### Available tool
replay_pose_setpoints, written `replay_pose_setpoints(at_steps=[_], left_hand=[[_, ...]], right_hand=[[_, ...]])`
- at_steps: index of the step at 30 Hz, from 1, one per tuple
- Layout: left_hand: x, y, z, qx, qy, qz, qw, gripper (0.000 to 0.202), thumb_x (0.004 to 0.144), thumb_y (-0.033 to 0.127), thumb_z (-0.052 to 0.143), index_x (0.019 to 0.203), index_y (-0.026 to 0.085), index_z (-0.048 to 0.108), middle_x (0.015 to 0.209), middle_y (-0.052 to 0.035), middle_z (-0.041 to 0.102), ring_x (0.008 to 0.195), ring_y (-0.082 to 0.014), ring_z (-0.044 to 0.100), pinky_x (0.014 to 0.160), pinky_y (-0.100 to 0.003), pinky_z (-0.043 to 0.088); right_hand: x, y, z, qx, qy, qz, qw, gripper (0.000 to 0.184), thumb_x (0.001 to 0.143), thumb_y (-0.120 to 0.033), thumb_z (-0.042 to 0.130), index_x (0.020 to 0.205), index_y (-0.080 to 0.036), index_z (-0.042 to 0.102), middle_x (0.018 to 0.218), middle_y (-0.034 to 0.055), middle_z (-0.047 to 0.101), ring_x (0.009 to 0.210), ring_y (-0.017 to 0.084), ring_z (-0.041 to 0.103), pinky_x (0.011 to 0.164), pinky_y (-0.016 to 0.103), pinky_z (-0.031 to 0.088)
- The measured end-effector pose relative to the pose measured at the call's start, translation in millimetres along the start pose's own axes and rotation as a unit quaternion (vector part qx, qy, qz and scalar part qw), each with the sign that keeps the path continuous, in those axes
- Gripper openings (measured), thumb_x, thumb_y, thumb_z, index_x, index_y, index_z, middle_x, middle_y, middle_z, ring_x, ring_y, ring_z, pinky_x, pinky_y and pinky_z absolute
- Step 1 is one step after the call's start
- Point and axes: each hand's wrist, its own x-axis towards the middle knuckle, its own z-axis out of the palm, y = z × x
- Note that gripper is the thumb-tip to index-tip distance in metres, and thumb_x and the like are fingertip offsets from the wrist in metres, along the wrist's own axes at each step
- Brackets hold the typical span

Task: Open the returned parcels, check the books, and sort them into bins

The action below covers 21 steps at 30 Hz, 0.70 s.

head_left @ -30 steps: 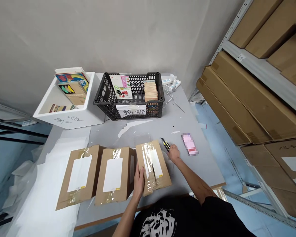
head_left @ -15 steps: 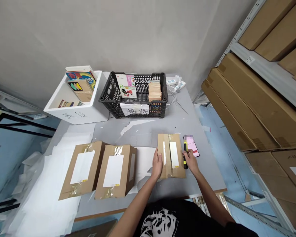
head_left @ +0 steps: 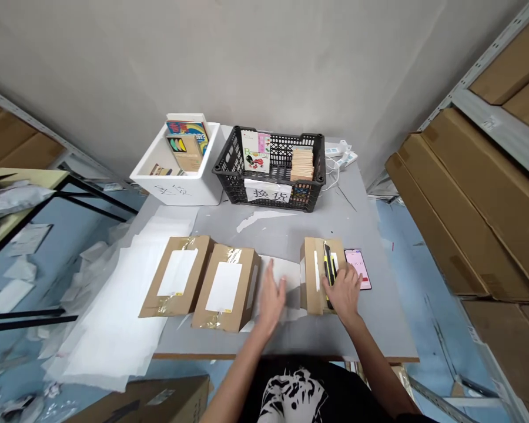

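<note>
My right hand (head_left: 342, 291) grips a yellow and black utility knife (head_left: 330, 270) on top of the rightmost cardboard box (head_left: 309, 276). This box has white labels on it and stands at the right of the table. My left hand (head_left: 271, 298), smeared by motion, is open and holds nothing. It hovers over a white sheet (head_left: 291, 271), in the gap between that box and the middle taped box (head_left: 243, 282). Further left stands another taped box (head_left: 193, 286) with a white label. A phone (head_left: 358, 269) with a lit pink screen lies right of my right hand.
A black plastic crate (head_left: 268, 202) with books stands at the back, beside a white foam box (head_left: 189, 191) of books. White wrapping sheets (head_left: 110, 317) hang over the left edge. Shelves with large cartons (head_left: 458, 211) line the right side.
My left hand has let go of the rightmost box and moved left of it. The utility knife has gone from beside that box onto its top. The view has turned left.
</note>
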Motion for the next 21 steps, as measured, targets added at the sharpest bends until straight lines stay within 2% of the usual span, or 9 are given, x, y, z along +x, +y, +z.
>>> replay_pose_setpoints(at_steps=[3,4,6,8,11,13,15,18,21], left_hand=[[10,-26,-78.8,0.167,0.148,-0.024,0.975,0.064,0.089,0.046,0.039,0.142,0.01,0.03,0.141,-0.0194,0.041,0.133,-0.0315,0.035,0.108,-0.048,0.03],[15,-37,-101.4,0.215,0.167,-0.041,0.961,0.065,0.087,0.046,0.041,0.139,0.007,0.034,0.137,-0.022,0.044,0.131,-0.0342,0.037,0.106,-0.05,0.032],[23,-58,-135.2,0.277,0.158,-0.07,0.945,0.06,0.086,0.047,0.042,0.13,0.006,0.046,0.125,-0.0217,0.055,0.124,-0.0353,0.043,0.102,-0.051,0.034],[28,-72,-153.0,0.305,0.125,-0.093,0.94,0.056,0.086,0.048,0.04,0.123,0.008,0.054,0.116,-0.0192,0.061,0.12,-0.034,0.046,0.1,-0.048,0.037],[32,-74,-157.5,0.327,0.091,-0.116,0.934,0.056,0.086,0.052,0.038,0.117,0.01,0.058,0.111,-0.0186,0.064,0.118,-0.0331,0.048,0.096,-0.044,0.04],[32,-69,-154.0,0.333,0.076,-0.127,0.931,0.056,0.087,0.053,0.038,0.116,0.009,0.059,0.109,-0.0196,0.065,0.115,-0.0336,0.05,0.093,-0.044,0.041],[32,-65,-149.7,0.309,0.056,-0.144,0.938,0.056,0.087,0.053,0.036,0.116,0.01,0.059,0.105,-0.0192,0.065,0.11,-0.033,0.054,0.09,-0.043,0.042],[30,-63,-142.9,0.23,0.045,-0.164,0.958,0.053,0.088,0.051,0.036,0.114,0.013,0.061,0.104,-0.0163,0.064,0.105,-0.0306,0.058,0.088,-0.041,0.043],[19,-61,-133.5,0.117,0.077,-0.136,0.981,0.05,0.088,0.049,0.038,0.117,0.015,0.06,0.109,-0.0139,0.061,0.107,-0.0281,0.057,0.091,-0.04,0.043]], right_hand=[[-8,-14,-8,0.077,-0.004,0.001,0.997,0.044,0.083,-0.051,0.049,0.105,-0.013,0.052,0.137,0.0264,0.036,0.133,0.041,0.023,0.104,0.064,0.018],[-13,-24,-8,0.115,-0.02,-0.005,0.993,0.043,0.083,-0.051,0.049,0.105,-0.015,0.052,0.137,0.0241,0.037,0.133,0.039,0.025,0.105,0.061,0.021],[-29,-53,2,0.201,-0.088,-0.023,0.975,0.037,0.083,-0.051,0.05,0.104,-0.021,0.054,0.13,0.0184,0.048,0.126,0.035,0.037,0.104,0.055,0.029],[-48,-87,27,0.287,-0.195,-0.025,0.938,0.036,0.082,-0.052,0.051,0.104,-0.024,0.056,0.116,0.0137,0.06,0.112,0.031,0.052,0.098,0.05,0.038],[-67,-133,78,0.364,-0.32,0.057,0.873,0.054,0.074,-0.057,0.057,0.114,-0.021,0.054,0.115,0.0151,0.062,0.104,0.031,0.06,0.091,0.048,0.045],[-69,-152,107,0.387,-0.347,0.117,0.846,0.068,0.068,-0.06,0.061,0.12,-0.017,0.052,0.123,0.0178,0.059,0.113,0.034,0.056,0.096,0.048,0.041],[-65,-163,123,0.422,-0.359,0.134,0.822,0.074,0.065,-0.062,0.062,0.123,-0.016,0.05,0.127,0.0171,0.057,0.119,0.033,0.052,0.101,0.046,0.038],[-59,-169,125,0.462,-0.357,0.128,0.801,0.074,0.067,-0.064,0.059,0.123,-0.016,0.05,0.123,0.0141,0.061,0.114,0.03,0.056,0.098,0.043,0.041],[-63,-165,111,0.448,-0.318,0.169,0.818,0.071,0.07,-0.063,0.058,0.122,-0.015,0.05,0.119,0.0142,0.063,0.11,0.031,0.058,0.096,0.044,0.043]])
